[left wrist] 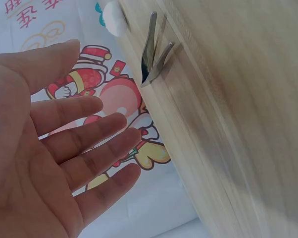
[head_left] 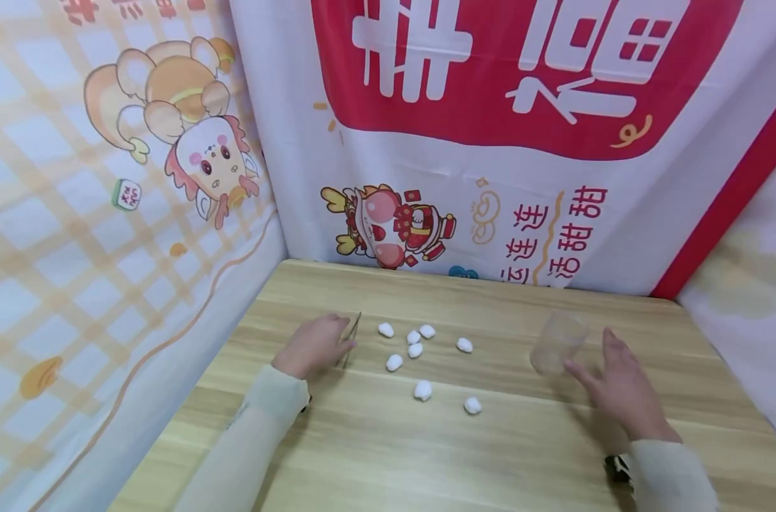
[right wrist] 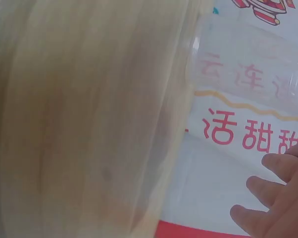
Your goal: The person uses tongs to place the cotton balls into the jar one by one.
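My left hand [head_left: 312, 346] is beside a pair of metal tweezers [left wrist: 150, 57] on the wooden table. In the left wrist view its fingers are extended and spread, apart from the tweezers, and the palm holds nothing. On the right, a clear cup [head_left: 559, 343] stands on the table. My right hand [head_left: 627, 390] is just to the right of it, thumb near its side and fingers extended. Several white cotton balls [head_left: 422, 390] lie scattered between the two hands.
The wooden table [head_left: 375, 455] runs back to a printed cloth [head_left: 490, 171] hanging behind it. Another patterned cloth [head_left: 106, 270] hangs along the left side. A plain white cloth [head_left: 746, 327] borders the right.
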A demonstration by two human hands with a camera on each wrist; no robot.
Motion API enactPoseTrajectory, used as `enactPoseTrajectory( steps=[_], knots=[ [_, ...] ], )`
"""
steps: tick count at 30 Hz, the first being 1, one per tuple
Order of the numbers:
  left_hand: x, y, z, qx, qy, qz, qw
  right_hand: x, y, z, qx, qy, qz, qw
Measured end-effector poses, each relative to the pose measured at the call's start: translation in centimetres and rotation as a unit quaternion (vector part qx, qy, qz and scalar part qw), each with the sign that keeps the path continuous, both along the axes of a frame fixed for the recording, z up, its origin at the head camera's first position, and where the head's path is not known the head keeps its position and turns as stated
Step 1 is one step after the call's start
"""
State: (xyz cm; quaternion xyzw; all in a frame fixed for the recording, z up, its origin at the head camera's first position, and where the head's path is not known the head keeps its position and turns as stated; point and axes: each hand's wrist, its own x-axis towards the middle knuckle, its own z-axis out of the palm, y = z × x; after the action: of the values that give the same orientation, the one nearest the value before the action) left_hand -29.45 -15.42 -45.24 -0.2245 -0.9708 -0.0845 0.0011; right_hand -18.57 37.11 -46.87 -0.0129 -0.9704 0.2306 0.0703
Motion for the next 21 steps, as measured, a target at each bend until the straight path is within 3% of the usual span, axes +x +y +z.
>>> enactPoseTrajectory(
  steps=[5, 10, 13, 17, 21],
  knots=[
    [-0.9, 0.5, -0.3, 0.002, -0.005, -0.001, 1.0, -0.6, 0.0, -0.4, -0.069, -0.031, -0.01, 0.997],
    [-1.5, 0.7, -0.8, 0.003, -0.037, 0.013, 0.9992, -1.7, -0.4, -1.2, -0.142, -0.073, -0.014, 0.987],
    [-1.7, 0.9, -1.0, 0.006, -0.056, 0.028, 0.998, -2.6, -0.6, -1.6, -0.208, -0.075, -0.005, 0.975],
    [-2.0, 1.4, -1.0, 0.008, -0.07, 0.034, 0.9969, -3.5, -0.4, -2.2, -0.3, -0.057, 0.015, 0.952],
    [-2.8, 2.0, -1.0, 0.01, -0.069, 0.032, 0.9971, -3.9, 0.0, -2.7, -0.338, -0.031, 0.027, 0.94]
  ],
)
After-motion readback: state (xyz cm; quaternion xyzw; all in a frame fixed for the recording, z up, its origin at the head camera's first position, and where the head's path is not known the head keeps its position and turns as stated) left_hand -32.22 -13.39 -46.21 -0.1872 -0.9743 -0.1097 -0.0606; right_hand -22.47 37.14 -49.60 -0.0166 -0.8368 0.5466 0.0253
